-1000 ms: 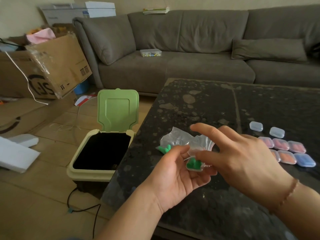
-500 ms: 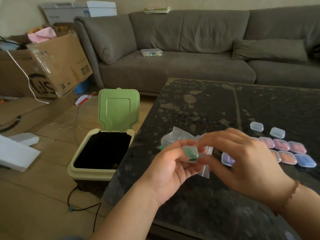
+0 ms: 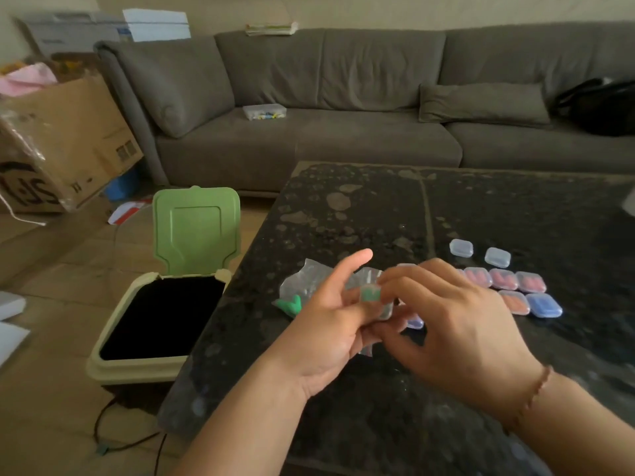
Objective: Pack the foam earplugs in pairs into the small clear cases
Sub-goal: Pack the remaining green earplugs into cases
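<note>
A small clear case with green earplugs (image 3: 371,294) is pinched between both hands above the dark table (image 3: 360,214). My left hand (image 3: 330,324) holds it from below, index finger stretched up. My right hand (image 3: 446,324) grips it with curled fingertips from the right. Loose green earplugs (image 3: 290,304) lie in a crumpled clear bag (image 3: 305,280) just left of my hands. Filled cases, pink and orange (image 3: 503,280) and blue (image 3: 544,305), sit in rows at the right. Two empty clear cases (image 3: 461,248) stand behind them. A purple-filled case (image 3: 414,321) peeks out under my fingers.
An open bin with a green lid (image 3: 196,228) stands on the floor against the table's left edge. A grey sofa (image 3: 343,97) runs along the back with a small plastic box (image 3: 264,112) on it. Cardboard boxes (image 3: 62,142) stand at far left.
Both hands have stayed on the green-filled case, turning it slightly. My left index finger has lifted and straightened. The view has shifted a little.
</note>
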